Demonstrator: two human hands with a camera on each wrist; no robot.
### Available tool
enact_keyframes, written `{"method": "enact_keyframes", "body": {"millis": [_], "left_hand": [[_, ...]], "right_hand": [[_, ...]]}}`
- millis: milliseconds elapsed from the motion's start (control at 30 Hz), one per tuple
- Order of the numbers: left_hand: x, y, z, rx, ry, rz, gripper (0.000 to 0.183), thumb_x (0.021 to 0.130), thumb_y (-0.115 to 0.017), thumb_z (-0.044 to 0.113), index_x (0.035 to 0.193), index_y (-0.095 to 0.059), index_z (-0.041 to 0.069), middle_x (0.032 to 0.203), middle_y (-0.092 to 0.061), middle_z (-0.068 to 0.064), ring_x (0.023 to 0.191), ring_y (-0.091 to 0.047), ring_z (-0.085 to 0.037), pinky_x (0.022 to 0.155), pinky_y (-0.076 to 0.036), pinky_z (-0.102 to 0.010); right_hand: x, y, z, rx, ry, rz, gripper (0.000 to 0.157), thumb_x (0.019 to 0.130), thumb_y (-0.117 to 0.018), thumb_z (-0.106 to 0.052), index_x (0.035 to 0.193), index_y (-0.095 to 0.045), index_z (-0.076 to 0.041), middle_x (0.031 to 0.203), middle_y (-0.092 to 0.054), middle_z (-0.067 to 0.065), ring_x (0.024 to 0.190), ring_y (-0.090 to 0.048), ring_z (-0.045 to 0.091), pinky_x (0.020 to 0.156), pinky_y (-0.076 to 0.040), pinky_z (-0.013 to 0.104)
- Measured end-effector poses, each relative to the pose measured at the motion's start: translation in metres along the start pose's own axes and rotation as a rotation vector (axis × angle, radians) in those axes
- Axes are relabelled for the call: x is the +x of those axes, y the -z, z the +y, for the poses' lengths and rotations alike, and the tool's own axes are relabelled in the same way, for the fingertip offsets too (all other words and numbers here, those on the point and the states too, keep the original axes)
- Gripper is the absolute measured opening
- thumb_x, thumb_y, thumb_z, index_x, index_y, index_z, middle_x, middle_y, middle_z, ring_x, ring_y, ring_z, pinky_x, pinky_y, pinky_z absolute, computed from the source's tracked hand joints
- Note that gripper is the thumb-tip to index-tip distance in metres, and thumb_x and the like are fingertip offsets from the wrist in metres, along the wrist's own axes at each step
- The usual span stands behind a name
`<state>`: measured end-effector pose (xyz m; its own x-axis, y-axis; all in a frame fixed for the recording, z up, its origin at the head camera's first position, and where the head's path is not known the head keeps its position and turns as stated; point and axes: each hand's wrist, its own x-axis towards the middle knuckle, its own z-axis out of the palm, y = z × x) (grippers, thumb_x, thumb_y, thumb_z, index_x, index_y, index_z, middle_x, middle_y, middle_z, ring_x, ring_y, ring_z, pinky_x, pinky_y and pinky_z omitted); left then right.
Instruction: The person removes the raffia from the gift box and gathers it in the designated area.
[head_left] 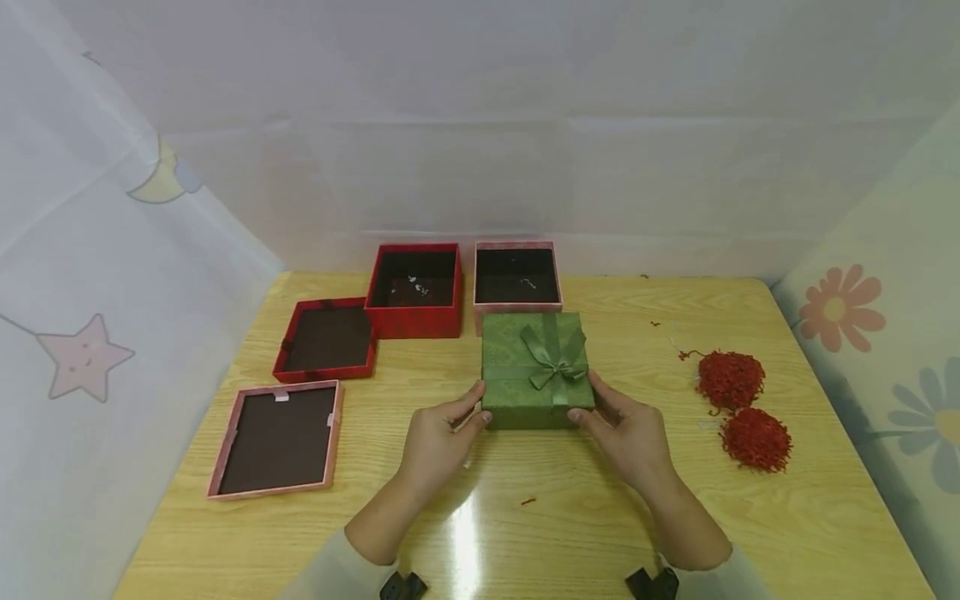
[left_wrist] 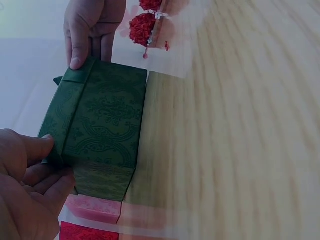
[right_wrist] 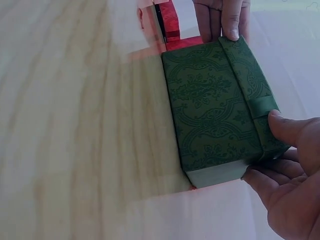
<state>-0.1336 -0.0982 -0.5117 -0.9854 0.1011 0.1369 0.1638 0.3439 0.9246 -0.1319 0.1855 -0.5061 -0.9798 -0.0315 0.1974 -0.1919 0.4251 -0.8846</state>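
A green gift box (head_left: 517, 350) with a patterned surface sits on the table, its lid on and a green ribbon bow (head_left: 555, 371) on top. My left hand (head_left: 438, 437) grips the box's near left corner, thumb on the front face and fingers along the side. At the near right corner my right hand (head_left: 633, 437) holds it the same way. In the right wrist view, the right thumb presses the lid's rim (right_wrist: 245, 82) beside the ribbon. Both wrist views show the lid's edge as a band above the box's body (left_wrist: 105, 115).
Behind stand an open red box (head_left: 416, 321) and an open pink box (head_left: 517, 307), partly hidden by the green one. A red lid (head_left: 330, 372) and a pink lid (head_left: 333, 433) lie upturned at left. Two heaps of red shredded paper (head_left: 731, 381) lie at right.
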Motion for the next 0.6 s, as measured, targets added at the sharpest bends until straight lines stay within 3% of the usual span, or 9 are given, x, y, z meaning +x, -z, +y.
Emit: {"method": "enact_keyframes", "body": {"millis": [67, 300, 433, 600], "left_hand": [[0.001, 0.0, 0.002, -0.003, -0.002, 0.0, 0.039, 0.095, -0.078, 0.015, 0.133, -0.069, 0.013, 0.136, -0.064, 0.007, 0.123, -0.064, -0.019, 0.076, -0.061, -0.023], [0.002, 0.004, 0.013, 0.036, -0.001, -0.001, 0.041, 0.095, -0.079, 0.018, 0.134, -0.068, 0.016, 0.135, -0.064, 0.008, 0.122, -0.063, -0.018, 0.046, -0.048, -0.019], [0.003, 0.008, 0.021, 0.058, -0.022, -0.004, 0.042, 0.095, -0.079, 0.019, 0.135, -0.067, 0.017, 0.136, -0.064, 0.007, 0.121, -0.064, -0.018, 0.045, -0.047, -0.019], [0.003, 0.012, 0.029, 0.086, -0.051, 0.003, 0.042, 0.096, -0.078, 0.022, 0.136, -0.067, 0.019, 0.135, -0.064, 0.006, 0.12, -0.065, -0.016, 0.044, -0.044, -0.019]], "right_hand": [[0.0, 0.001, -0.001, 0.006, 0.0, 0.007, 0.066, 0.087, -0.086, -0.018, 0.145, -0.057, -0.003, 0.138, -0.061, 0.017, 0.116, -0.067, 0.027, 0.085, -0.057, 0.02], [0.0, 0.005, -0.009, -0.001, 0.026, 0.03, 0.066, 0.087, -0.086, -0.018, 0.144, -0.058, -0.002, 0.137, -0.061, 0.017, 0.115, -0.068, 0.027, 0.082, -0.057, 0.019], [0.001, 0.008, -0.012, 0.006, 0.064, 0.038, 0.065, 0.087, -0.086, -0.016, 0.144, -0.058, -0.002, 0.136, -0.062, 0.017, 0.116, -0.067, 0.027, 0.082, -0.057, 0.021], [0.001, 0.011, -0.016, -0.01, 0.097, 0.055, 0.063, 0.088, -0.085, -0.017, 0.145, -0.059, -0.005, 0.134, -0.064, 0.013, 0.118, -0.065, 0.026, 0.083, -0.059, 0.032]]}}
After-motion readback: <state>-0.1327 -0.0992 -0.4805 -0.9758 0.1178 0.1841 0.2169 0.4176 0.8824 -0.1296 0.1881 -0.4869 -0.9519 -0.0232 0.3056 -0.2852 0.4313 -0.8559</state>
